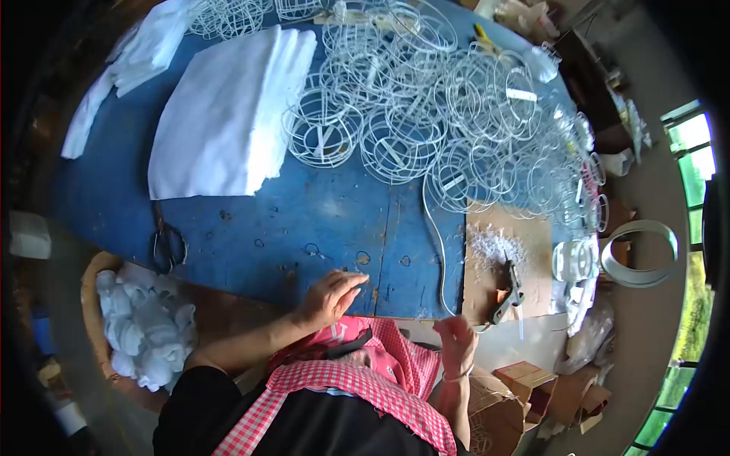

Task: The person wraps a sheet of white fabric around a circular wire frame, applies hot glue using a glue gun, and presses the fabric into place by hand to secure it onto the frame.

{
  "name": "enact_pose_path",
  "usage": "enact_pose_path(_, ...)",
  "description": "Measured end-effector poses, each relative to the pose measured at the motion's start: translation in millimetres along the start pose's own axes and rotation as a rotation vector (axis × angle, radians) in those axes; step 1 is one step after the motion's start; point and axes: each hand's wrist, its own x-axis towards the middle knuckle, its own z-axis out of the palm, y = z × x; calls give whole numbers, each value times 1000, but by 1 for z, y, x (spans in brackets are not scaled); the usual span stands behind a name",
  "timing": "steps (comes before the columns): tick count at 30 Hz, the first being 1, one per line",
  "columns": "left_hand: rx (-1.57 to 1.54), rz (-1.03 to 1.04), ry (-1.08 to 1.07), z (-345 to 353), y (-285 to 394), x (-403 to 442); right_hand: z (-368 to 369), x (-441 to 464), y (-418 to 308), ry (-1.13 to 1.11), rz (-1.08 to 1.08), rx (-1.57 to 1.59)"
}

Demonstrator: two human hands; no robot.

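Note:
My left hand (pixel 332 296) is over the front edge of the blue table (pixel 327 220), its fingers curled together; whatever they may hold is too small to make out. Off the table edge to the right is my right hand (pixel 456 343), fingers drawn in, their contents hidden. Close beside it a glue gun (pixel 508 295) lies on a cardboard sheet (pixel 487 281), near a tangle of glue strings (pixel 496 247). A white cord (pixel 439 242) runs down the table towards my right hand. Scissors (pixel 167 243) lie at the left front edge.
Many round wire frames (pixel 403 114) cover the back right of the table. A stack of white cloth (pixel 220 114) lies left of them. A basket of white cloth pieces (pixel 148 327) stands at lower left. Cardboard boxes (pixel 525 384) are on the floor at right.

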Motion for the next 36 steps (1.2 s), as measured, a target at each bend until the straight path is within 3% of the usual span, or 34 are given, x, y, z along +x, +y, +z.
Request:
enact_pose_path(5, -69, -30, 76, -32, 3, -41, 21, 25, -111, 132, -427, -166)
enact_pose_path(7, -93, -47, 135, -47, 1, -57, 30, 43, -146, 93, -499, -87)
enact_pose_path(8, -93, -53, 166, -53, -2, -64, 31, 55, -170, 91, -565, -211)
enact_pose_path(10, -83, -66, 230, -66, -6, -75, 47, 97, -202, 209, -838, -231)
enact_pose_path(13, -109, -110, 281, -80, -13, -91, 64, 160, -255, 443, -1131, -503)
enact_pose_path(16, -164, -138, 358, -72, -29, -103, 81, 210, -279, 512, -1139, -633)
enact_pose_path(19, -200, -195, 361, -72, -36, -112, 88, 237, -291, 452, -1034, -499)
enact_pose_path(21, -237, -256, 374, -73, -31, -111, 91, 242, -292, 435, -1078, -506)
enact_pose_path(23, -251, -291, 372, -79, -19, -105, 94, 235, -297, 478, -1212, -427)
enact_pose_path(30, -152, -204, 407, -83, -3, -78, 70, 138, -292, 632, -1236, -118)
enact_pose_path(34, -591, -384, 332, -86, 11, -50, 46, 72, -222, 346, -1065, 353)
enact_pose_path(36, -773, -386, 285, -83, 20, -29, 39, 42, -186, -7, -719, 931)
